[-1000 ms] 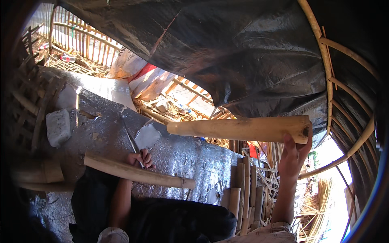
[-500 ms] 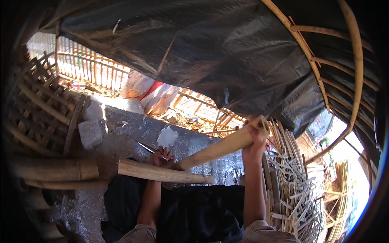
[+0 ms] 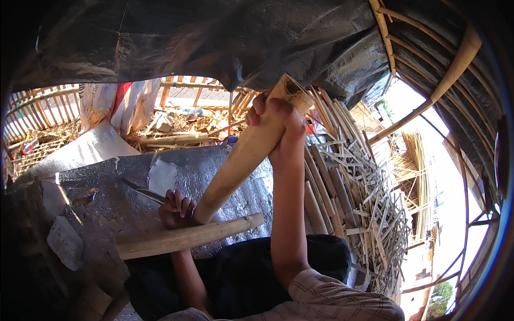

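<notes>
My right hand (image 3: 284,120) grips the upper end of a thick bamboo piece (image 3: 235,163), fingers wrapped round it just below its hollow end. The bamboo slants down to the left, its lower end beside my left hand (image 3: 178,209). That hand is closed round a knife (image 3: 145,191), whose blade points to the upper left; the handle is hidden in the fingers. Across my lap, in front of my left forearm, lies a second bamboo length (image 3: 187,237).
A shiny grey sheet (image 3: 128,214) covers the ground ahead. To the right stand split bamboo pieces and a heap of thin strips (image 3: 369,214). Dark plastic sheeting (image 3: 187,43) hangs overhead. Pale sacks (image 3: 142,104) stand before a bamboo fence. A flat stone block (image 3: 65,243) sits at left.
The view has turned to the right. My right hand has raised the upper end of the bamboo piece, which now stands steeper. The knife stays in my left hand.
</notes>
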Tool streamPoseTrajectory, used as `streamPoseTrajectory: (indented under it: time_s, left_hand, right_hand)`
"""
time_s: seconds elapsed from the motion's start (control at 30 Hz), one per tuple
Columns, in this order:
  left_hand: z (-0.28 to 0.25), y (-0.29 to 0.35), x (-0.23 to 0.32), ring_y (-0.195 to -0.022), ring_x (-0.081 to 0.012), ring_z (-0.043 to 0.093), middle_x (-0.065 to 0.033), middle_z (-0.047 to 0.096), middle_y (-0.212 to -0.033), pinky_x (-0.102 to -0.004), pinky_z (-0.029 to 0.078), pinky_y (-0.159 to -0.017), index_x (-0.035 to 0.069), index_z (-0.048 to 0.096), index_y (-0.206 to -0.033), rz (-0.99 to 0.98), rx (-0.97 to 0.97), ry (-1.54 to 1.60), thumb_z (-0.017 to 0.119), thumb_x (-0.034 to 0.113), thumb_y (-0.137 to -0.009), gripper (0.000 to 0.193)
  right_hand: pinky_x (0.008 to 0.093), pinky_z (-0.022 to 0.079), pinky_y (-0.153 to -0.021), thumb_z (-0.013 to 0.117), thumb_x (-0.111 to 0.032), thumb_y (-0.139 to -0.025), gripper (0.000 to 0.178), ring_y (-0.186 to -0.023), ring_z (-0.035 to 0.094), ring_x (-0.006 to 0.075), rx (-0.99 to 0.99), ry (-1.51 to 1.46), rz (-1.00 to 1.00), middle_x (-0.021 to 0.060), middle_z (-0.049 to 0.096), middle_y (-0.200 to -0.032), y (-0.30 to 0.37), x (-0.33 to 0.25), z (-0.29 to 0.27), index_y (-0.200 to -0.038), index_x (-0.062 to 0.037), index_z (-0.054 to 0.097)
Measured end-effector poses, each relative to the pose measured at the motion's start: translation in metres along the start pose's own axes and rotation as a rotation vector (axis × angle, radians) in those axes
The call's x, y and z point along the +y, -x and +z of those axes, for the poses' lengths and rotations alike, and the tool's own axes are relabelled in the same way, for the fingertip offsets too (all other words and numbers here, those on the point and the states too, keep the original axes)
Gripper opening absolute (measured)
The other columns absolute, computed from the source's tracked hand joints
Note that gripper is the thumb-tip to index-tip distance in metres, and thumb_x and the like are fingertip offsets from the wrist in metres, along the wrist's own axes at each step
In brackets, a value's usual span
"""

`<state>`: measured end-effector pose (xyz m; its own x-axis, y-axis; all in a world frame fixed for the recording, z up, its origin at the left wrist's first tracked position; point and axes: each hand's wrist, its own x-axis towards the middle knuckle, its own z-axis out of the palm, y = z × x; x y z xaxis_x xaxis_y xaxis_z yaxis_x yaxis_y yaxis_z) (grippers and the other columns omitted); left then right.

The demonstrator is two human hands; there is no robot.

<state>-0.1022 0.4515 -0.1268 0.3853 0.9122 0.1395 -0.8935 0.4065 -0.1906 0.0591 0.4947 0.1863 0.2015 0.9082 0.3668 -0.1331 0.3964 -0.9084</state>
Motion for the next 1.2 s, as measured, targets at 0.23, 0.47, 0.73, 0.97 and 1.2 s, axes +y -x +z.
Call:
streamPoseTrajectory:
  time_s: [0.23, 0.47, 0.73, 0.97, 1.2]
  left_hand:
    - [-0.018, 0.014, -0.005, -0.059, -0.0138, 0.043, -0.0023, 0.04, -0.073, -0.032, 0.038, -0.074, 0.01, 0.043, -0.077, 0.055, -0.109, -0.014, 0.053, -0.001, -0.077, 0.015]
    - [0.0, 0.049, 0.003, -0.061, -0.0137, 0.046, -0.0023, 0.041, -0.073, -0.0298, 0.046, -0.067, 0.006, 0.05, -0.079, 0.018, -0.277, 0.049, 0.057, -0.002, -0.076, 0.011]
    - [0.018, 0.146, -0.019, -0.065, -0.0107, 0.048, -0.0008, 0.046, -0.073, -0.0271, 0.044, -0.071, 0.007, 0.05, -0.079, 0.258, -0.071, -0.159, 0.06, -0.001, -0.081, 0.013]
    - [0.042, 0.193, -0.04, -0.064, -0.0092, 0.048, 0.0006, 0.043, -0.071, -0.0264, 0.041, -0.073, 0.01, 0.047, -0.075, 0.2, -0.104, -0.18, 0.06, -0.004, -0.08, 0.02]
    - [0.015, 0.189, -0.02, -0.066, -0.0095, 0.049, 0.0007, 0.043, -0.071, -0.0285, 0.042, -0.076, 0.011, 0.044, -0.071, 0.225, 0.004, -0.327, 0.06, 0.0, -0.078, 0.021]
  right_hand:
    - [0.0332, 0.05, -0.058, 0.065, -0.016, -0.075, 0.023, -0.061, 0.061, 0.019, -0.037, 0.072, -0.057, 0.0085, 0.061, -0.071, 0.031, -0.022, 0.006, -0.09, -0.0008, 0.058]
    - [0.0296, 0.052, -0.074, 0.079, -0.007, -0.068, 0.035, -0.078, 0.065, 0.0128, -0.108, 0.033, -0.185, 0.006, 0.068, -0.083, 0.103, -0.043, -0.012, -0.098, -0.0014, 0.061]
    - [0.0274, 0.05, -0.066, 0.08, -0.003, -0.067, 0.039, -0.069, 0.063, 0.0117, -0.142, 0.106, -0.441, 0.0054, 0.066, -0.078, 0.221, -0.076, -0.064, -0.095, -0.0063, 0.054]
    - [0.028, 0.052, -0.068, 0.082, -0.005, -0.063, 0.039, -0.071, 0.066, 0.0156, -0.088, 0.085, -0.451, 0.0062, 0.068, -0.082, 0.259, -0.069, -0.067, -0.094, -0.0057, 0.059]
    - [0.0284, 0.054, -0.07, 0.083, -0.008, -0.062, 0.038, -0.07, 0.069, 0.0169, -0.097, 0.069, -0.51, 0.0073, 0.07, -0.083, 0.268, -0.07, -0.051, -0.093, -0.0054, 0.061]
